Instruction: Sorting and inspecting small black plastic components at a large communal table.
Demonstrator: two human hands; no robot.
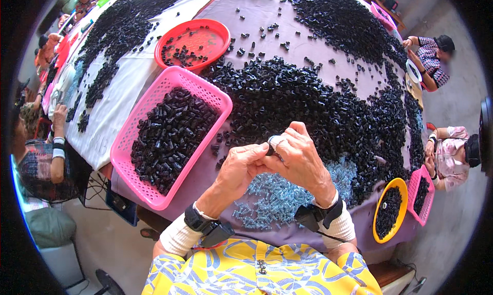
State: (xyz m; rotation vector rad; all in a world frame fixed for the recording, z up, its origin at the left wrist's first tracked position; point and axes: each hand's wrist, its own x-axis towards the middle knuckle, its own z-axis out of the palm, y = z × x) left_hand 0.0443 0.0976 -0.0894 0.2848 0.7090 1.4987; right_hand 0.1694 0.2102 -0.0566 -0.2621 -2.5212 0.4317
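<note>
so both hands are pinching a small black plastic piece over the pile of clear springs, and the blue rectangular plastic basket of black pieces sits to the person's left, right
Not quite: the rectangular plastic basket of black pieces is pink, not blue. The rest holds. In the head view the left hand and right hand pinch a small black plastic piece over the pile of clear springs, and the basket sits to the person's left.

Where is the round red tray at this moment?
In the head view the round red tray sits upper left of centre on the table, just beyond the pink basket of black parts and left of the big black pile, well beyond both hands.
</note>
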